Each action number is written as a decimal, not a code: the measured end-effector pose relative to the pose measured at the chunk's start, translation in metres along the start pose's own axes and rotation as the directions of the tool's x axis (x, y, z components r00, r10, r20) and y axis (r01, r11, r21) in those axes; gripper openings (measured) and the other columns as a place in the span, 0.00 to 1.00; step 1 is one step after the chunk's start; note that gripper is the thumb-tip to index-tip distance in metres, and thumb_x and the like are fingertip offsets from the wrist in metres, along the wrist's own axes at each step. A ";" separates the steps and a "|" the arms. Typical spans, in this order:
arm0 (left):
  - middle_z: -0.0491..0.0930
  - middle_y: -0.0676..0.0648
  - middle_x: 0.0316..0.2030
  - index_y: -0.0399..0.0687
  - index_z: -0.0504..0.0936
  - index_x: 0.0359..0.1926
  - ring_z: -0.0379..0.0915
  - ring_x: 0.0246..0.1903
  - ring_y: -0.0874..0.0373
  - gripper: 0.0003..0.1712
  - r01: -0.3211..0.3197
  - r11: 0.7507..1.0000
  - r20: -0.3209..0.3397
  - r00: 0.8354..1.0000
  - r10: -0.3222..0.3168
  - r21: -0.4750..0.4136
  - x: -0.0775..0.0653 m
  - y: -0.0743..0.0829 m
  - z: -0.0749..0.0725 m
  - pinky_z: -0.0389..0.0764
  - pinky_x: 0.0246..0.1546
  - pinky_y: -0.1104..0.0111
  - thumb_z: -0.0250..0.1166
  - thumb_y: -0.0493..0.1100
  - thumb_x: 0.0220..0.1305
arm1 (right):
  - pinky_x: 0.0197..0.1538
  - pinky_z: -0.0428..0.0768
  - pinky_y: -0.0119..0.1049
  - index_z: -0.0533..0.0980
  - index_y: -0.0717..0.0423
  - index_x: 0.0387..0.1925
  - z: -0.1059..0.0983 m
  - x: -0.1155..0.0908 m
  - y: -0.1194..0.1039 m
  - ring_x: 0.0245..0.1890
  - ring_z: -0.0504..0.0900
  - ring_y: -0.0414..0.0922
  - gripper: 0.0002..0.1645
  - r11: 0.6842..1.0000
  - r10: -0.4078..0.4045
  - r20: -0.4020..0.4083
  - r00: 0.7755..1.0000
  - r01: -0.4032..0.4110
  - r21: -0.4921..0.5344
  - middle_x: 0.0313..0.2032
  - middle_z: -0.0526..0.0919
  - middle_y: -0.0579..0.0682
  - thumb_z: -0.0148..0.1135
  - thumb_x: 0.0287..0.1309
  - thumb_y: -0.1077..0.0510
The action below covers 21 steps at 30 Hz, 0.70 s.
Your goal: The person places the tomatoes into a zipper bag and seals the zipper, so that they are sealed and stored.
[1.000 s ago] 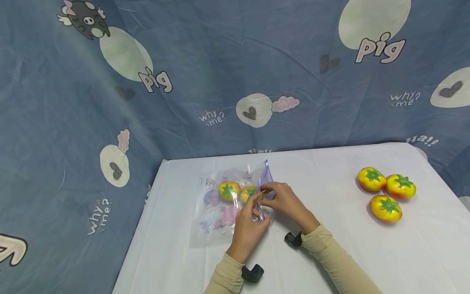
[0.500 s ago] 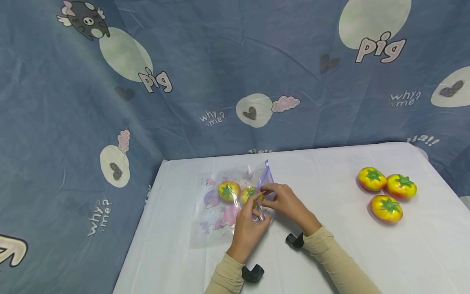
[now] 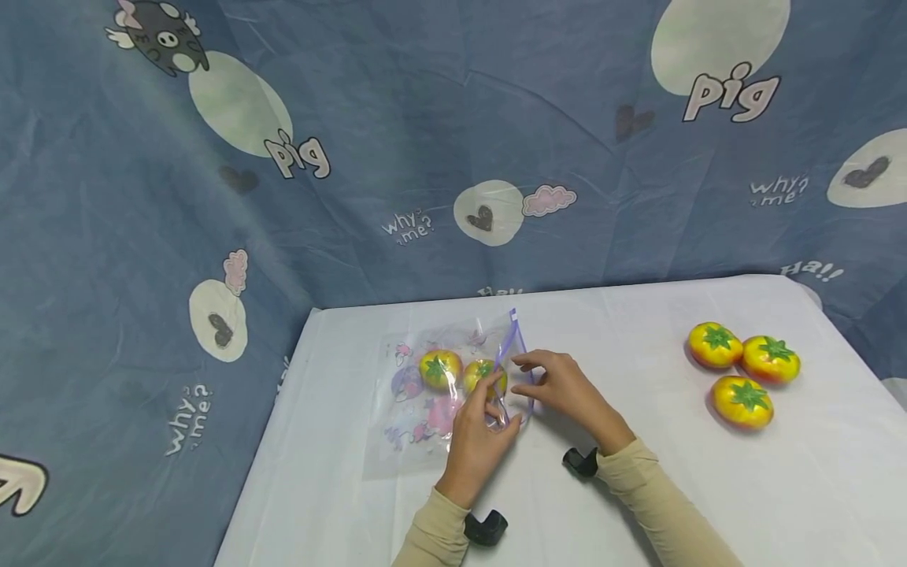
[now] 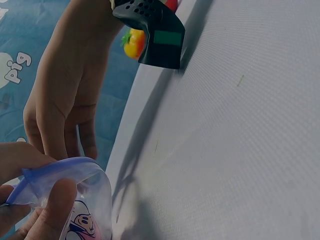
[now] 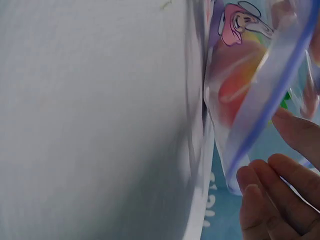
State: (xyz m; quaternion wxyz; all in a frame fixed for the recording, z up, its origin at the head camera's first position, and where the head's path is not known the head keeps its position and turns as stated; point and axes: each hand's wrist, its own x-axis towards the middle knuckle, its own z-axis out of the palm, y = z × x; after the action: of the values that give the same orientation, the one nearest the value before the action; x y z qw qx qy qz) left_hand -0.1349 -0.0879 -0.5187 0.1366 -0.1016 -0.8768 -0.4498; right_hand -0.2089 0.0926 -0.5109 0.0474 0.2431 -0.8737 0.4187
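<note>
A clear zip bag [image 3: 386,457] with pink and purple prints lies on the table, its purple zip edge [image 3: 512,335] spread apart at the right. Two yellow-red toy fruits with green leafy tops are inside: a left one [image 3: 441,368] and a right one [image 3: 479,376] close to the mouth. My left hand [image 3: 473,449] pinches the bag's near rim; thumb and fingers bend round it in the left wrist view. My right hand [image 3: 567,390] is at the mouth's right side, thumb and fingers apart and holding nothing. In the right wrist view its fingertips [image 5: 248,175] are right at the purple rim.
Three more such fruits sit grouped at the table's right: a back one [image 3: 715,345], a right one [image 3: 771,359] and a front one [image 3: 742,402]. Black wrist mounts [image 3: 485,528] hang beside both sleeves. A blue printed cloth [image 3: 397,142] rises behind the white table [image 3: 602,323].
My right hand has drawn back a little to the right from the bag's mouth, and its thumb and fingers have spread. The left hand keeps its hold; the fruits stay in place.
</note>
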 end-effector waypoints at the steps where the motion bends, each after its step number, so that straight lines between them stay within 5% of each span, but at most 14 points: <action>1: 0.80 0.52 0.23 0.49 0.75 0.66 0.76 0.26 0.64 0.41 0.002 1.000 0.001 1.000 -0.002 -0.001 0.000 0.000 0.000 0.77 0.33 0.71 0.79 0.35 0.50 | 0.41 0.88 0.43 0.84 0.65 0.52 -0.001 -0.001 0.001 0.41 0.90 0.55 0.26 1.000 -0.001 -0.005 1.000 0.001 0.002 0.45 0.90 0.61 0.80 0.51 0.60; 21: 0.80 0.51 0.23 0.49 0.75 0.66 0.76 0.25 0.63 0.41 -0.003 1.000 -0.005 1.000 0.003 -0.019 0.000 -0.001 0.001 0.76 0.30 0.73 0.80 0.34 0.50 | 0.53 0.86 0.53 0.83 0.63 0.55 -0.043 -0.026 0.018 0.49 0.88 0.59 0.27 0.996 0.075 -0.079 0.994 -0.078 -0.043 0.51 0.89 0.59 0.79 0.53 0.59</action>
State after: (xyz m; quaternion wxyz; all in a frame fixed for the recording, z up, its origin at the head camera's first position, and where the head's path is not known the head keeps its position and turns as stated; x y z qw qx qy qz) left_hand -0.1356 -0.0878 -0.5203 0.1384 -0.1032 -0.8719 -0.4582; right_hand -0.1999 0.1452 -0.5034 0.0707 0.1919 -0.8893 0.4091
